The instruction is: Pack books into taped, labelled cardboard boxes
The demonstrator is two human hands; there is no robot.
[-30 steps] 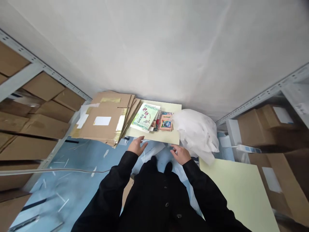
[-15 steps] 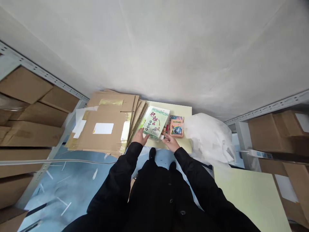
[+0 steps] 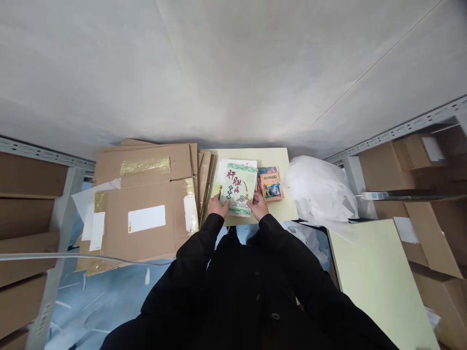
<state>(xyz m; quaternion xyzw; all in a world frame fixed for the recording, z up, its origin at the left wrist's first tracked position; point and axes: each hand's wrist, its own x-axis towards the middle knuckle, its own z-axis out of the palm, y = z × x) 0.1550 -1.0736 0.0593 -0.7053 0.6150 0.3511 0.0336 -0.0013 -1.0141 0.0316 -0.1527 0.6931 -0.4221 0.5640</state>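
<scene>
A pale green book [image 3: 238,186] with red and black lettering lies between my hands, overlapping a whiter book [image 3: 228,167] behind it. My left hand [image 3: 219,207] is closed on its lower left edge, thumb on the cover. At the lower right edge, my right hand [image 3: 259,206] grips it the same way, thumb on top. Just right of it, a small orange-pink book [image 3: 271,187] with a colourful picture rests over another patterned book [image 3: 267,170] on the pale yellow table [image 3: 288,210]. The fingers under the green book are hidden.
Flattened cardboard [image 3: 146,189] is stacked at the left. White foam wrapping [image 3: 319,192] bulges at the right, beside a second pale table [image 3: 379,272]. Shelves of cardboard boxes [image 3: 29,180] stand on both sides. A grey cable [image 3: 91,255] crosses the left, above the blue floor.
Both hands have closed on the green book, the right moving from beside it onto its edge. The book now sits straighter. The camera view has shifted.
</scene>
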